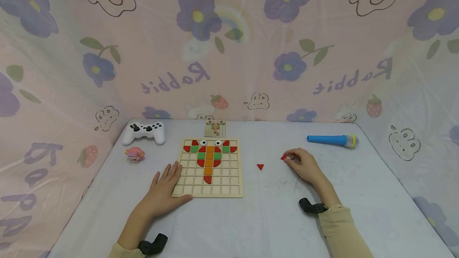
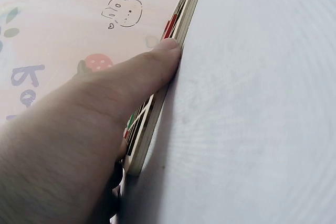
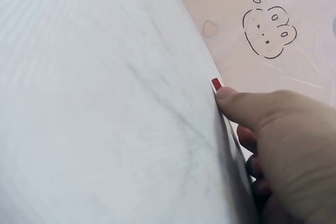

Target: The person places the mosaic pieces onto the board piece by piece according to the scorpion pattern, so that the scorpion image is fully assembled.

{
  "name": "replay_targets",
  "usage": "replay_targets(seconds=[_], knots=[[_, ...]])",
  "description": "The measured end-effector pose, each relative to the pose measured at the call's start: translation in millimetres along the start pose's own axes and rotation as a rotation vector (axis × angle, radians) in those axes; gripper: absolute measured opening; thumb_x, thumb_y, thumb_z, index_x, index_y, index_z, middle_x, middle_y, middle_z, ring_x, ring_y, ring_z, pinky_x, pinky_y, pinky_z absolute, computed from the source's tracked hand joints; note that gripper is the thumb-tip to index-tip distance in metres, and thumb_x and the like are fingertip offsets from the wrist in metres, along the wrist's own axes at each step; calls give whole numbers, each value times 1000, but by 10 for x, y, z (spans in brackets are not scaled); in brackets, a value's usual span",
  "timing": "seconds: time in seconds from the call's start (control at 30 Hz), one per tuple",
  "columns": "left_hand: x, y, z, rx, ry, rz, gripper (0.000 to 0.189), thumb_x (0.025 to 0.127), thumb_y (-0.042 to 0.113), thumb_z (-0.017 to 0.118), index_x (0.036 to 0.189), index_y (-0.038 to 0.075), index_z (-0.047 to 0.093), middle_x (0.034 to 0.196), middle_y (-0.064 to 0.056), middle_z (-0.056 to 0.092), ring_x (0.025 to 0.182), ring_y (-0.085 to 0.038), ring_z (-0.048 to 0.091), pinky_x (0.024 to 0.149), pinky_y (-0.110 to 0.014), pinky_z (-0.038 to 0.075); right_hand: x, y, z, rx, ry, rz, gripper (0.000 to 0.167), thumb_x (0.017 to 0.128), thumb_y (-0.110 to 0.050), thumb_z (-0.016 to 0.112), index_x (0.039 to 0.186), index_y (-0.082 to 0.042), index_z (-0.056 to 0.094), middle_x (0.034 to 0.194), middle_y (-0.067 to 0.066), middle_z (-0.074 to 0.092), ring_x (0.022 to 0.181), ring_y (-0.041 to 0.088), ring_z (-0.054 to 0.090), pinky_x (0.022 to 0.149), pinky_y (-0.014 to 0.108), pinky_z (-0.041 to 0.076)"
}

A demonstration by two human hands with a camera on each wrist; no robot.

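My left hand lies with spread, straight fingers at the lower left corner of a wooden grid board. Its thumb rests along the board's near edge in the left wrist view. Red, green and orange pieces and two eye pieces form a figure on the board. Right of the board, my right hand pinches a small red piece between thumb and fingers, close over the table. That red piece pokes out past the thumb tip in the right wrist view. Between board and hand lies a red triangle.
Behind the board stands a small picture card showing a similar figure. A white game controller and a pink toy sit at the left. At the back right lies a blue toy microphone. Printed cloth walls rise around the table.
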State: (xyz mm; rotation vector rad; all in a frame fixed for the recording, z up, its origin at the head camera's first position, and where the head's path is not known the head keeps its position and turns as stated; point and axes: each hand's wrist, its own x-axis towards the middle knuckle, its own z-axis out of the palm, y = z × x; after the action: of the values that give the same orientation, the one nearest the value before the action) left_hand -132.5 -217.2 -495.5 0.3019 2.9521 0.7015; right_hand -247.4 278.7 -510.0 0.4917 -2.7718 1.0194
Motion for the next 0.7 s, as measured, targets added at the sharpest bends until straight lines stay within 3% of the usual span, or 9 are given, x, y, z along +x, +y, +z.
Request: replay_targets(seconds=[0.13, 0.37, 0.7], knots=[[5, -7, 4, 6, -9, -5, 115, 89, 69, 72, 166, -1, 25, 175, -20, 18, 163, -45, 10, 126, -71, 3, 4, -8, -11, 1, -3, 19, 21, 101, -14, 75, 118, -3, 76, 99, 7, 68, 93, 24, 60, 86, 47, 51], [-5, -15, 12, 1, -2, 0, 115, 89, 69, 72, 166, -1, 25, 175, -20, 18, 162, -46, 11, 126, -71, 3, 16, -102, -39, 14, -7, 27, 23, 100, -18, 77, 119, -4, 76, 97, 6, 67, 85, 18, 57, 73, 31, 49], [-3, -1, -9, -7, 1, 6, 114, 89, 68, 72, 166, -2, 26, 175, -20, 18, 162, -46, 11, 127, -70, 3, 204, -669, 142, 51, -87, -17, 22, 94, -19, 83, 113, -9, 78, 92, 1, 62, 88, 20, 51, 72, 30, 44]])
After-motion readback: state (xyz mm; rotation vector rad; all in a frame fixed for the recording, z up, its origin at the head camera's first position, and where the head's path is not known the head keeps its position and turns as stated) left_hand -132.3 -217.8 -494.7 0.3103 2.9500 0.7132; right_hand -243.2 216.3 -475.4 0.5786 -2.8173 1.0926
